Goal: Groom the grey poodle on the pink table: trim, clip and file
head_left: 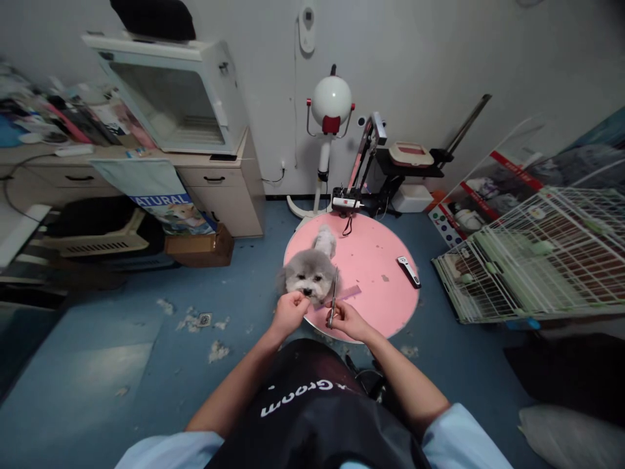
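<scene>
A small grey fluffy dog (308, 270) sits at the near left edge of a round pink grooming table (378, 260), facing me. My left hand (289, 309) is closed in a pinch under the dog's chin, holding its chin fur. My right hand (344, 319) grips a pair of scissors (334, 294), blades pointing up beside the dog's right cheek. A purple comb (347, 293) also sticks out from that hand, angled to the right over the table.
A black-and-white clipper (408, 270) lies on the table's right side. A white wire cage (541, 257) stands at right, a dryer on a stand (330, 111) behind the table, a cabinet with a white box (180, 98) at left. Fur clumps (217, 350) lie on the blue floor.
</scene>
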The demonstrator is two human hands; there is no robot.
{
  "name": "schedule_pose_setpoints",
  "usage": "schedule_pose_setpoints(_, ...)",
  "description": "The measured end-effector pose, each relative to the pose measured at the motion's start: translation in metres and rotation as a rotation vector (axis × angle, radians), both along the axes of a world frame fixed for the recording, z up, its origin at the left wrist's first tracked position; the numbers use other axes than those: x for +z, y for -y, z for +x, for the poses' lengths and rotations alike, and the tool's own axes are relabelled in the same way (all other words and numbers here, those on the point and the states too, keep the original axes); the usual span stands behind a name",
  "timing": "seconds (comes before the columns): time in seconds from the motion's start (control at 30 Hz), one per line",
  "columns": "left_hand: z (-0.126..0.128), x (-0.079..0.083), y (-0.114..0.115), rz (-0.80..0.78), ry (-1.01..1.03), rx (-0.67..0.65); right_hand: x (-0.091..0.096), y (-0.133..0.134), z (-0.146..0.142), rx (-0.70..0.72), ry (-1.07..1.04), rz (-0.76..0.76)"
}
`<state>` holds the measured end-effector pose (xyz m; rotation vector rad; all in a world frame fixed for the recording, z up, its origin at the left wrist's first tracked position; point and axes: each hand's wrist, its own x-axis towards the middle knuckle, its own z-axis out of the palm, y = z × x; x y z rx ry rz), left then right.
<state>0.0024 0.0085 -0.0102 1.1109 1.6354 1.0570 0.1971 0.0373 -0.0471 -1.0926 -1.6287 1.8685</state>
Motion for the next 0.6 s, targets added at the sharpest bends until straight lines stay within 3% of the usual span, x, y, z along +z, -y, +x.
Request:
schedule_pose_setpoints(0.2,0.0,0.0,0.0,-0.028,0.019,0.034,0.0,-0.007,0.004,0.023,0.027,0.023)
schedule_pose_setpoints(0.37,0.002,-0.01,0.002,-0.066,0.102,0.094,-0.02,0.017,-0.02,-0.116,0.006,-0.009)
schedule_pose_setpoints(0.5,0.007,-0.015,0.005,-0.199,0.372,0.11,-0.038,0.041,-0.048,-0.243,-0.079,-0.074)
schedule_pose_setpoints(0.6,0.013,-0.008,0.005,-0.268,0.664,0.174,-0.044,0.052,-0.049,-0.309,-0.106,-0.108)
